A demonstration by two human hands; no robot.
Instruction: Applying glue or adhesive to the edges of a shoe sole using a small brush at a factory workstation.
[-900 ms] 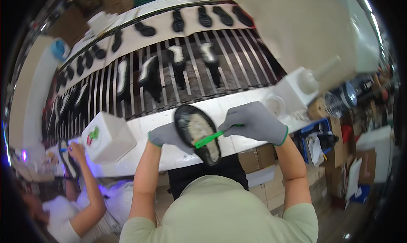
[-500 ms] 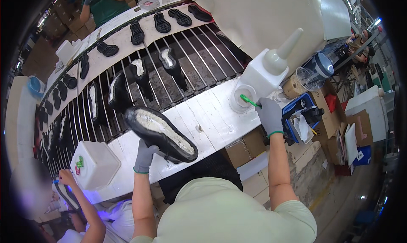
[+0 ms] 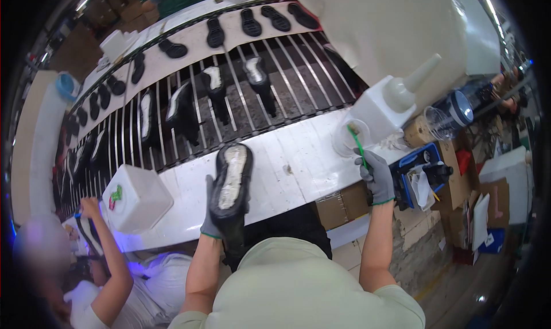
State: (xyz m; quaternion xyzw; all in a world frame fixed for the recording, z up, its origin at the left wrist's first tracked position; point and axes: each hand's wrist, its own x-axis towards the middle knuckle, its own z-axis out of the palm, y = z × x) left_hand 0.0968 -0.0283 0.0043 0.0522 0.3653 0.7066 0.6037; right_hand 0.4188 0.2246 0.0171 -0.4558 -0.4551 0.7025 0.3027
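My left hand [image 3: 211, 217], in a grey glove with a green cuff, grips a black shoe upper [image 3: 232, 182] from its left side. The shoe is bottom up, its underside whitish inside a black rim, and it hangs over the near edge of the white table [image 3: 281, 182]. My gloved right hand [image 3: 377, 178] pinches a thin green-handled brush [image 3: 356, 139]. Its far end is inside a small translucent cup [image 3: 343, 147], so the bristles are hard to make out. Right behind the cup stands a large white bottle [image 3: 373, 108] with a pointed nozzle.
A roller conveyor [image 3: 293, 76] carries several upturned shoes [image 3: 215, 91]; black soles [image 3: 215, 32] lie along its far strip. A white box-shaped container [image 3: 140, 200] stands left. On the right are a blue tray [image 3: 418, 171] and a plastic drink cup [image 3: 422, 128]. Co-workers are at left and far side.
My left hand has turned the shoe from slanted to nearly upright and drawn it closer. My right hand has tilted the brush handle steeper in the cup. The whole view has shifted slightly.
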